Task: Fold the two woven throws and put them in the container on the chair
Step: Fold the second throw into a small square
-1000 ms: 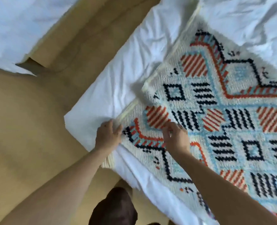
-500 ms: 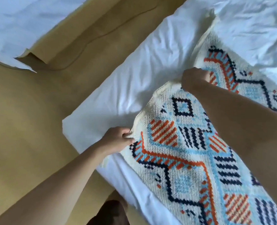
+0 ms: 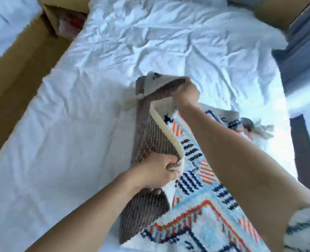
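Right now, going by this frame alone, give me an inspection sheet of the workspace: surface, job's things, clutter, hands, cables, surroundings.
Surface: bed with a rumpled white sheet.
Job's things: one patterned throw lies on the bed, its left edge lifted and turned over so the brownish underside shows; a tassel at the far corner. Second throw, container and chair: not seen.
Clutter: nothing seen on the sheet.
Hands: left hand grips the lifted edge near the person; right hand grips it farther along, raised.
Cables: nothing seen.
Surroundings: tan floor to the left; cardboard box at the bed's far left; curtain and window at right.
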Demonstrator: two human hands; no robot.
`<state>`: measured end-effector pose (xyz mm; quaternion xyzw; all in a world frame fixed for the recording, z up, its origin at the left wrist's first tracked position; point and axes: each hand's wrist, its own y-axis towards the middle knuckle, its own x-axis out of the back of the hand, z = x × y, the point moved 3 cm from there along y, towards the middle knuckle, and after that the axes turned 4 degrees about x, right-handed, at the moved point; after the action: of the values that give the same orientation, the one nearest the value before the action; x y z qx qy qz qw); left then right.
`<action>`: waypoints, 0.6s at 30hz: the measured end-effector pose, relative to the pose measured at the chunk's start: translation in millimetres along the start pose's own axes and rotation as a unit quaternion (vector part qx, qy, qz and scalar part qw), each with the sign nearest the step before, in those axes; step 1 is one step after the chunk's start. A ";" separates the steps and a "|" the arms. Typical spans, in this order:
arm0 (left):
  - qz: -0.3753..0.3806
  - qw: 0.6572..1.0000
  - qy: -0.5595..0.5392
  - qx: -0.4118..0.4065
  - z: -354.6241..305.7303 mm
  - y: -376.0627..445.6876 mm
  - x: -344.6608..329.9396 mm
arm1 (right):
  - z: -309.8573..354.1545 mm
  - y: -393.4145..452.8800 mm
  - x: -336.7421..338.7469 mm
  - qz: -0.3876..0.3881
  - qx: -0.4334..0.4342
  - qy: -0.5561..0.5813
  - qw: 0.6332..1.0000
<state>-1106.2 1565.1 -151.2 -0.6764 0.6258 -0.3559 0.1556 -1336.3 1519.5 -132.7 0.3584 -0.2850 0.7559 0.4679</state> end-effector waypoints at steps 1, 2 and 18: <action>0.024 0.999 0.026 -0.016 -30.3 7.9 -28.6 | -31.5 6.3 34.4 -0.021 -0.008 -0.003 1.000; 0.048 0.997 0.054 -0.035 -59.4 13.2 -57.9 | -67.1 14.2 67.3 -0.040 -0.031 0.002 0.999; 0.155 0.954 0.250 -0.058 -78.8 53.9 -391.9 | -557.4 -254.3 156.9 0.167 -0.408 0.088 0.893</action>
<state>-1184.8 1949.7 -243.9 -0.4678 0.7615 -0.4486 0.0081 -1305.7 2127.2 -305.2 0.0147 -0.5817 0.6688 0.4627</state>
